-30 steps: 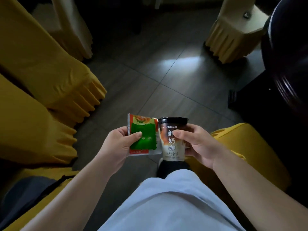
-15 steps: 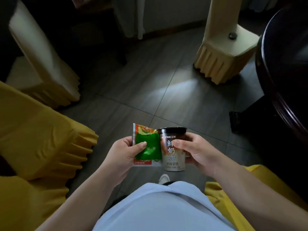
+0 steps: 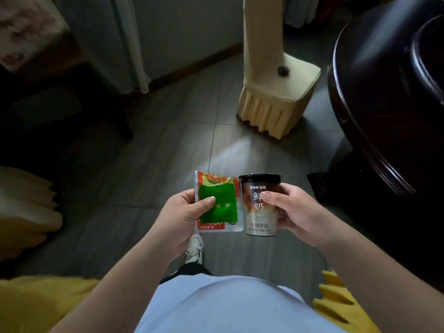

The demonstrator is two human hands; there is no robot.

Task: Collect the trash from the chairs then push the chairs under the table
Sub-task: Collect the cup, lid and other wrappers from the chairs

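bare forearms, no sleeves showing down to the wrists, no rings or watch. pale light-blue top (image 3: 223, 306) fills the bottom of the view, dark trousers (image 3: 187, 271) under it, one white sneaker (image 3: 195, 247) (dark laces, looks like).

View: tilted up since the two earlier pictures, so more floor, a wall and a pale curtain (image 3: 129, 44) now show ahead.
Cream-covered chair (image 3: 276, 92): its whole back now shows, further down the picture.
Yellow-covered chairs (image 3: 36, 304): slid from the left side to the bottom corners.
Round dark wooden desk (image 3: 384, 92): more of its top visible at right.
White shoe (image 3: 194, 248): now visible below the hands.
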